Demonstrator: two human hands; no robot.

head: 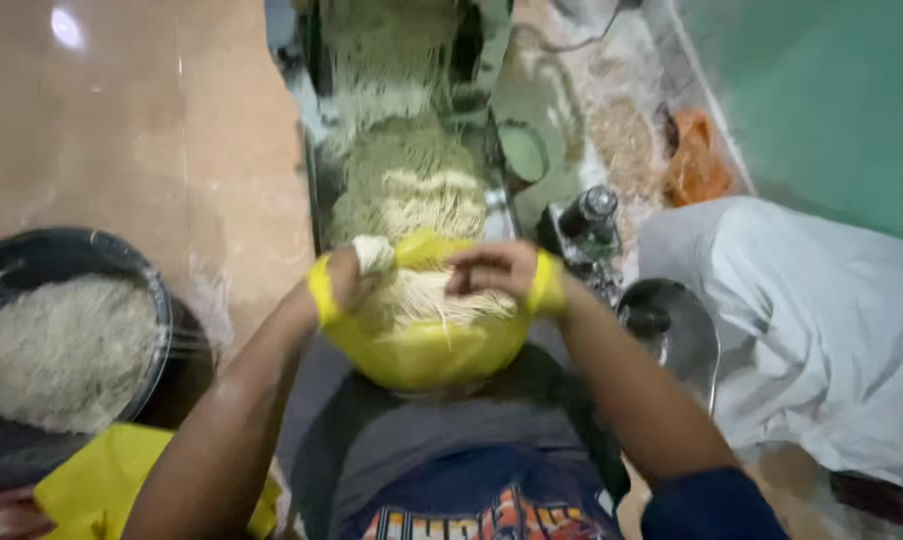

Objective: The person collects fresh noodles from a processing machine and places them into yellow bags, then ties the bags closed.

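A yellow plastic bag (426,355) full of pale thin noodles (421,300) rests against my lap. My left hand (356,272) grips a clump of noodles at the bag's left rim. My right hand (491,268) hovers over the bag's mouth with fingers curled onto the noodle strands. The bag's yellow edges wrap around both wrists. Above the bag, more noodles (411,185) lie on a green noodle machine (411,100).
A black round basin (31,255) heaped with noodles sits at the left on a brownish floor. A yellow cloth (101,480) lies at bottom left. A metal bowl (686,320), a dark bottle (589,215), an orange bag (696,160) and a white sack (811,320) are on the right.
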